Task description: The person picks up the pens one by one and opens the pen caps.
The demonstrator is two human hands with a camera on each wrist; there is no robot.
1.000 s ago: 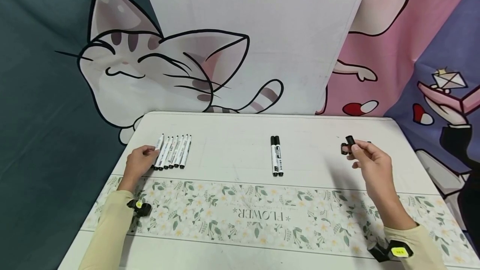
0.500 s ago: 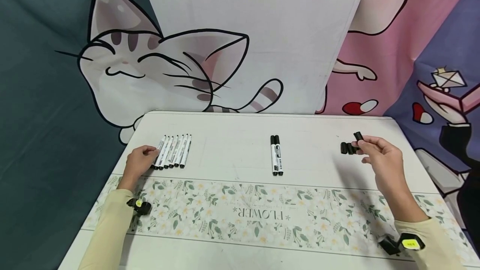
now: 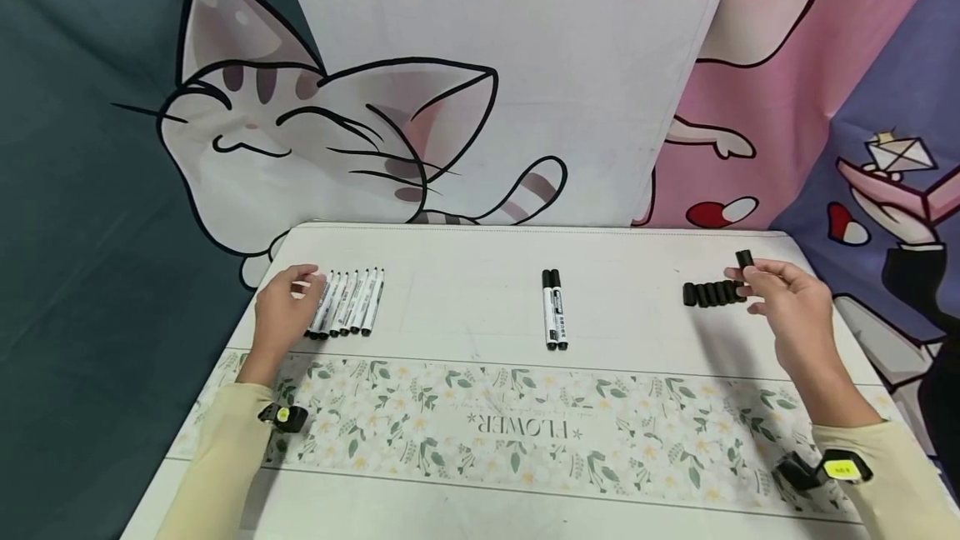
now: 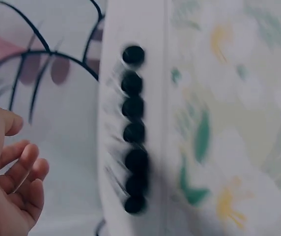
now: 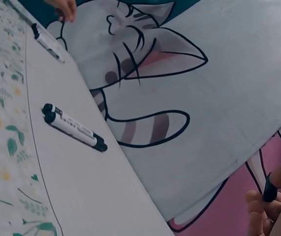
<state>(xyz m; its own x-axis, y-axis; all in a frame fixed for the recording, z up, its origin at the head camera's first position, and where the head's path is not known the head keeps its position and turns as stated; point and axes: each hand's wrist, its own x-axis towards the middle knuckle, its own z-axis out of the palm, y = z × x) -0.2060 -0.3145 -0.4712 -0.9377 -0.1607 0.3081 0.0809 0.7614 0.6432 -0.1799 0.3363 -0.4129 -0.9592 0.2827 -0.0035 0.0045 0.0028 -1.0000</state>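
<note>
Several uncapped white markers (image 3: 348, 305) lie side by side at the left of the table, their black ends (image 4: 133, 132) in line in the left wrist view. My left hand (image 3: 281, 307) is at the left side of this row, fingers loosely bent, holding nothing; in the left wrist view the hand (image 4: 13, 182) appears apart from the markers. At the right, my right hand (image 3: 795, 307) pinches a black marker cap (image 3: 744, 259) between thumb and fingers, held up above a row of several black caps (image 3: 708, 294). The hand partly hides the right end of that row.
Two capped markers (image 3: 554, 309) lie side by side in the middle of the white table (image 3: 465, 273). A flower-printed strip (image 3: 420, 423) crosses its front part. A cloth backdrop with a cartoon cat (image 3: 262, 140) hangs directly behind the back edge.
My right hand has moved to the right with a cap in its fingers, and more of the cap row shows on the table. My left hand has lifted slightly from the markers.
</note>
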